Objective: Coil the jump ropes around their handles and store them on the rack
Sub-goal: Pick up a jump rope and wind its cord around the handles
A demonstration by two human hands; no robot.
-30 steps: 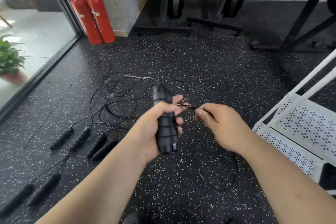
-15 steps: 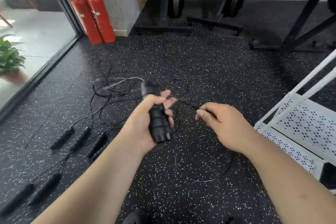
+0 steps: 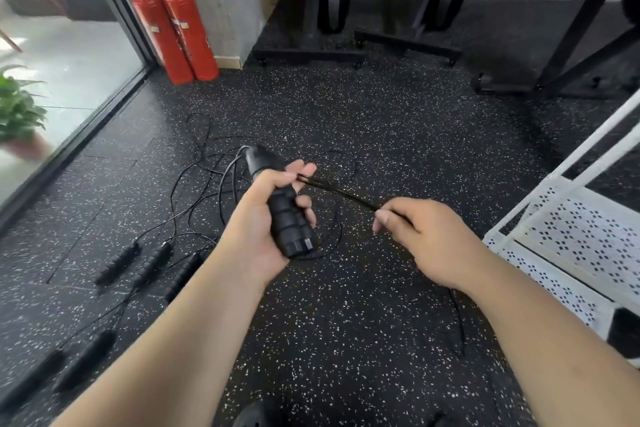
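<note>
My left hand (image 3: pixel 258 229) grips a pair of black ribbed jump rope handles (image 3: pixel 289 222) held together, tilted with their tops up and to the left. A thin black rope (image 3: pixel 339 191) runs taut from under my left thumb to my right hand (image 3: pixel 426 236), which pinches it. The slack hangs below my right wrist. More black handles (image 3: pixel 152 263) and tangled ropes (image 3: pixel 207 180) lie on the floor to the left. The white perforated rack (image 3: pixel 571 239) stands at the right.
Two red fire extinguishers (image 3: pixel 173 28) stand by the wall at the back left, beside a glass door. Black gym machine bases (image 3: pixel 308 52) line the back. Another handle pair (image 3: pixel 83 360) lies at the lower left.
My left hand has tilted the handles and moved with them slightly right. The rope between my hands stays taut, and the loop of slack on the floor has been drawn in.
</note>
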